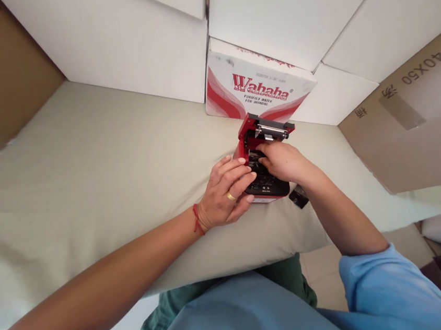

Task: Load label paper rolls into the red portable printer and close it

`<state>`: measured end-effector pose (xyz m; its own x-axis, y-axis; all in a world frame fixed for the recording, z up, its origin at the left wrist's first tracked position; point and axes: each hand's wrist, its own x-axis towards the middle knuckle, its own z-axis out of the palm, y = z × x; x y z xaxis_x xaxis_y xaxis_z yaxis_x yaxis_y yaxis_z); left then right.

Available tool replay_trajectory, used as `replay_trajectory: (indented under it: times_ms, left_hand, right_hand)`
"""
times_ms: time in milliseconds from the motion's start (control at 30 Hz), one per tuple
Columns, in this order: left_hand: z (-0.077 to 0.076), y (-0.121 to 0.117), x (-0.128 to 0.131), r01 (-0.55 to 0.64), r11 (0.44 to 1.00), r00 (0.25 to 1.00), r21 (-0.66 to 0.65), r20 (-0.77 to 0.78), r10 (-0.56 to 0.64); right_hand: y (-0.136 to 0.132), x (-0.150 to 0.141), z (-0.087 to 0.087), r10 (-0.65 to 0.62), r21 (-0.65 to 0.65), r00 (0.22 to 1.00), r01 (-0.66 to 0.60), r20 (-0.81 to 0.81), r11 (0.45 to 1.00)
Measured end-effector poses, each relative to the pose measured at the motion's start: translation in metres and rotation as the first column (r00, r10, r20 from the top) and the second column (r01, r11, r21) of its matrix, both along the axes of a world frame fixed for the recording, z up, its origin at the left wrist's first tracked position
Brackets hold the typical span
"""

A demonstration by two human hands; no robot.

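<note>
A red and black label printer [267, 187] sits on the pale cloth, its hinged lid [269, 128] raised with a metal roller and bar showing. My left hand [229, 190], with a ring and red cord bracelet, grips the printer's left side, fingers over the rim and thumb near the front. Inside the open compartment, my right hand [281, 161] reaches down with thumb and forefinger bent close together. Whatever those fingertips hold, if anything, is hidden. A small black object [298, 197] lies on the cloth by my right wrist.
Behind the printer stands a white and red Wahaha water carton [259, 85]. White boxes [132, 43] form a wall at the back. Brown cardboard boxes stand at the left [2, 77] and right [408, 114]. The cloth-covered surface [86, 158] ends just before my body.
</note>
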<state>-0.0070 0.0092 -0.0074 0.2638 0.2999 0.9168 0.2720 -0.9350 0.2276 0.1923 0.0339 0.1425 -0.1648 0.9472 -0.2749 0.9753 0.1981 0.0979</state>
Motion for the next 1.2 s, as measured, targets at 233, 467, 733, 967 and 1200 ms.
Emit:
replay_trajectory:
  times_ms: [233, 467, 733, 967, 1200]
  left_hand:
    - [-0.002, 0.001, 0.001, 0.008, 1.0, 0.996, -0.007, -0.09, -0.009]
    - [0.001, -0.003, 0.001, 0.011, 1.0, 0.99, -0.016, -0.142, -0.013]
    - [0.0, -0.006, 0.0, 0.034, 0.998, 0.995, 0.045, -0.098, -0.03]
    - [-0.001, -0.01, -0.007, 0.044, 0.999, 0.986, 0.024, -0.161, -0.04]
    - [-0.002, -0.011, -0.006, 0.025, 1.0, 0.987, 0.012, -0.157, -0.023]
  right_hand:
    - [-0.006, -0.003, -0.008, -0.017, 0.031, 0.999, 0.018, -0.04, 0.999]
    - [-0.034, 0.059, -0.004, -0.008, 0.292, 0.66, 0.343, -0.751, 0.893]
    - [0.026, 0.085, -0.05, 0.053, 0.153, 0.205, 0.514, -0.977, 0.844]
    - [-0.011, 0.064, -0.066, 0.187, 0.263, 0.208, 0.443, -0.96, 0.857]
    - [-0.05, 0.072, -0.08, 0.394, 0.524, 0.453, 0.205, -0.8, 0.827]
